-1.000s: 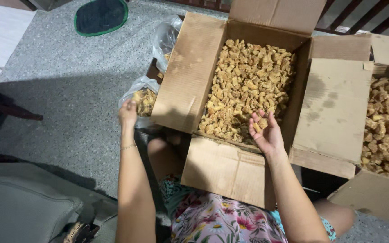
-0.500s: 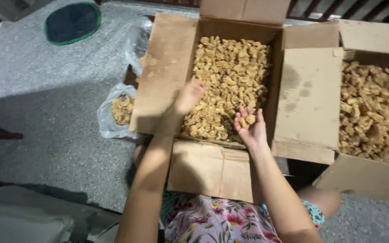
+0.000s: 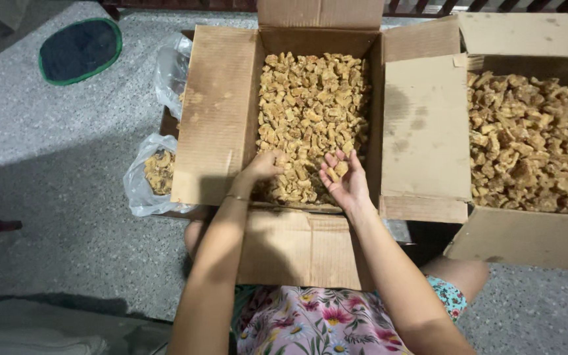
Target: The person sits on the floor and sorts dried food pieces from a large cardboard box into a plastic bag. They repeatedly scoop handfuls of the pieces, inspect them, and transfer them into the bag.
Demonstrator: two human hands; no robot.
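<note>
An open cardboard box (image 3: 218, 118) in front of me is filled with several small golden-brown fried pieces (image 3: 310, 105). My left hand (image 3: 263, 165) reaches palm-down into the pile at the box's near edge, fingers curled on pieces. My right hand (image 3: 342, 179) is cupped palm-up over the same edge and holds a few of the pieces. A thin bracelet sits on my left wrist.
A second open box (image 3: 527, 236) of the same pieces stands to the right. A clear plastic bag (image 3: 149, 174) with some pieces lies left of the box, another bag (image 3: 171, 66) behind it. A dark green-rimmed mat (image 3: 79, 49) lies on the grey speckled floor at far left.
My left hand came from the plastic bag on the left, over the flap, and down into the box's pile. The right hand stayed cupped at the near edge.
</note>
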